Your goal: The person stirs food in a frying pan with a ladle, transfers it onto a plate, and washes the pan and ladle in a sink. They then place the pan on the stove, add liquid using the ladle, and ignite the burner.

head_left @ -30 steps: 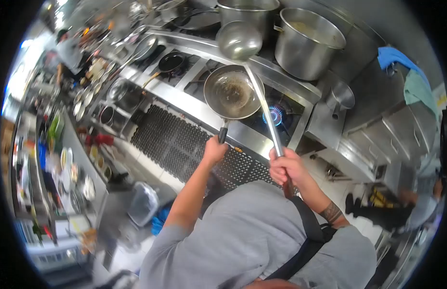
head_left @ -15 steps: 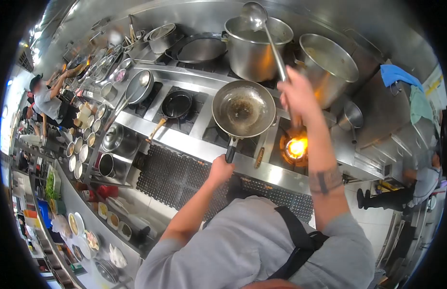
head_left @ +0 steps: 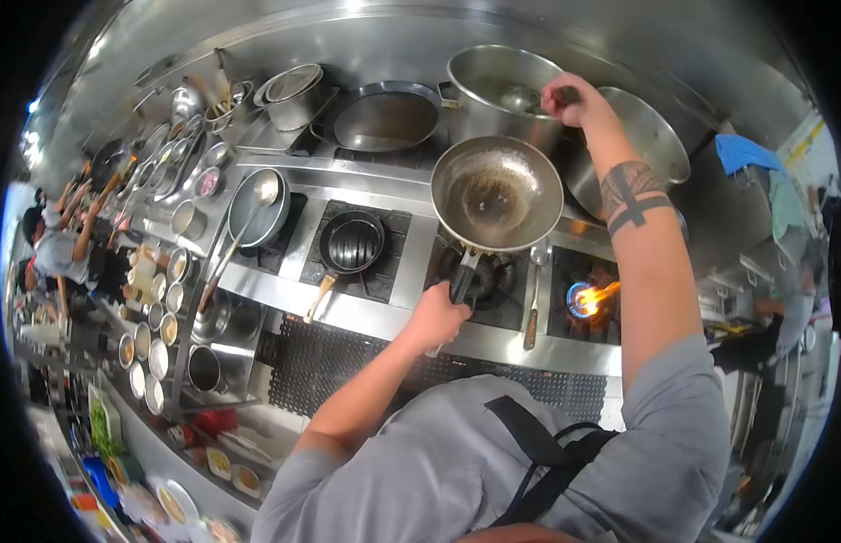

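Note:
My left hand point(head_left: 441, 317) is closed around the black handle of a frying pan point(head_left: 538, 195). The pan hangs tilted above a burner, its inside wet-looking with a dark brown patch in the middle. At the upper right, my right hand point(head_left: 579, 101) grips a ladle point(head_left: 518, 98) by its handle, most of which is hidden by the fist. The ladle's bowl is down inside a large steel stockpot point(head_left: 497, 119) of cloudy liquid. A spoon with a wooden handle point(head_left: 531, 312) lies on the stove between two burners.
An open flame point(head_left: 588, 299) burns below my right forearm. Another large pot point(head_left: 674, 149) stands behind that arm. To the left are a small black pan point(head_left: 352, 242), a grey pan point(head_left: 258, 213) with a ladle in it, and a wide black pan point(head_left: 384, 118). Other people point(head_left: 63, 249) work at far left.
My right hand has lowered the ladle from above the stockpot into it. The frying pan has tilted and lifted a little. The burner flame at right looks smaller and bluer.

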The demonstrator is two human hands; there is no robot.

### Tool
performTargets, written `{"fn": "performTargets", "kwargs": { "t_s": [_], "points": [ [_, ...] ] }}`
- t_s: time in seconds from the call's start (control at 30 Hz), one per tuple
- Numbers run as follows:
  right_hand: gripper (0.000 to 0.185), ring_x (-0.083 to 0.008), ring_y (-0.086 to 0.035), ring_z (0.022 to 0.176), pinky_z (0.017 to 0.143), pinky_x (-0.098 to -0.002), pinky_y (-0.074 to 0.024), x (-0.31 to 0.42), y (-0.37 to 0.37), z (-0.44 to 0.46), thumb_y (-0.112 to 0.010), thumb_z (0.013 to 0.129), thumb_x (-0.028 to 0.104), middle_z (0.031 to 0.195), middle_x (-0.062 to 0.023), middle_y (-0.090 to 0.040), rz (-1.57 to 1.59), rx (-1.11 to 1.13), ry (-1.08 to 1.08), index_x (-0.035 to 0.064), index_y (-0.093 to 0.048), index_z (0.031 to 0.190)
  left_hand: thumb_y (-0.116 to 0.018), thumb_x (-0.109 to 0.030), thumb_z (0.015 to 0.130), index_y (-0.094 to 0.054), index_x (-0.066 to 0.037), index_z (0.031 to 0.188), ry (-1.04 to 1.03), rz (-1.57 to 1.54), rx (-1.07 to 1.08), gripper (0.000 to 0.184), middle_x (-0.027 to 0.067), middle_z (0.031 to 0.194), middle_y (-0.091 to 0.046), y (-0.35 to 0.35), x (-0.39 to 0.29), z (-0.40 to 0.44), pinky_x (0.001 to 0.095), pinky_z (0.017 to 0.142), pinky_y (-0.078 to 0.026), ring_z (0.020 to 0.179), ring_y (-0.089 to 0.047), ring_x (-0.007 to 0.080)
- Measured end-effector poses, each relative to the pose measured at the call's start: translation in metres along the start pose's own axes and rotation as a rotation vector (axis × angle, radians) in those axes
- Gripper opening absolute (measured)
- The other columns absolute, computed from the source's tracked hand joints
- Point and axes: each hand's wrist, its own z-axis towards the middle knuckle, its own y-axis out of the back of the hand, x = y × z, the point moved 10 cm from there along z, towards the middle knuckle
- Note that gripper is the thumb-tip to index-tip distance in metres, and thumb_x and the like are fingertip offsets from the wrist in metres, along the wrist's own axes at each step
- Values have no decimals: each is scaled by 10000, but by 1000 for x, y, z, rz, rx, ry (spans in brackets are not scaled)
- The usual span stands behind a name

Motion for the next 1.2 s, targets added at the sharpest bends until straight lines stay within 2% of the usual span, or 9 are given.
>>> {"fn": "performTargets", "kwargs": {
  "t_s": [0.03,0.3,0.43,0.77,0.83,0.87,0.97,1.03,1.2],
  "points": [
    [157,-223,-526,565,499,-300,-427,-1,-7,3,-570,750,-80,676,-103,-496,525,127,-66,3,-461,673,-656,-100,825,-559,83,960,-36,-10,43,247,96,615,-575,10,-4,4,337,452,-458,473,-577,183],
    [100,-216,-518,682,535,-287,-436,25,-59,-75,-516,842,44,778,-105,-478,675,136,43,11,-445,780,-711,-153,841,-604,64,861,-182,183,210,243,110,572,-604,84,-35,34,352,472,-474,461,-597,203],
    [153,-188,-515,639,540,-290,-488,26,-92,-129,-462,968,33,995,-155,-435,858,220,90,-75,-387,1044,-721,-152,830,-589,96,901,-154,210,258,290,155,634,-646,103,-49,41,371,485,-513,507,-638,225],
    [223,-184,-569,631,489,-245,-519,-27,-175,-276,-527,924,102,865,-127,-487,834,244,-8,-86,-414,963,-715,-151,819,-636,91,800,-240,230,288,256,137,677,-658,130,-84,34,357,512,-539,544,-657,211],
    [562,-173,-558,629,467,-267,-448,-34,-164,-290,-421,1050,107,1028,-129,-480,708,191,129,-124,-102,1451,-718,-150,816,-632,98,772,-245,276,308,266,143,687,-660,131,-87,31,358,503,-537,543,-657,214],
    [581,-155,-576,625,448,-253,-452,-46,-164,-297,-422,1052,118,1019,-140,-497,699,200,103,-138,-98,1460,-720,-143,804,-635,101,773,-260,278,275,260,145,671,-655,135,-90,27,361,503,-530,542,-656,218],
    [232,-144,-578,665,459,-246,-459,-81,-169,-310,-494,994,81,925,-118,-507,556,220,49,-105,-382,1077,-722,-134,787,-634,95,776,-268,297,250,246,142,657,-654,139,-90,28,361,513,-523,537,-655,218],
    [193,-104,-599,644,462,-220,-475,-111,-174,-319,-521,1004,86,849,-87,-561,421,275,7,-101,-473,1005,-721,-131,784,-630,92,779,-273,307,254,241,141,650,-652,139,-88,29,362,519,-522,536,-657,216],
    [113,-101,-534,480,381,-254,-442,-157,-146,-340,-608,937,104,731,-25,-584,-184,-253,223,-1,-606,980,-702,-137,794,-617,105,809,-315,261,248,257,154,635,-658,131,-76,38,374,541,-526,535,-672,233]
  ]
}}
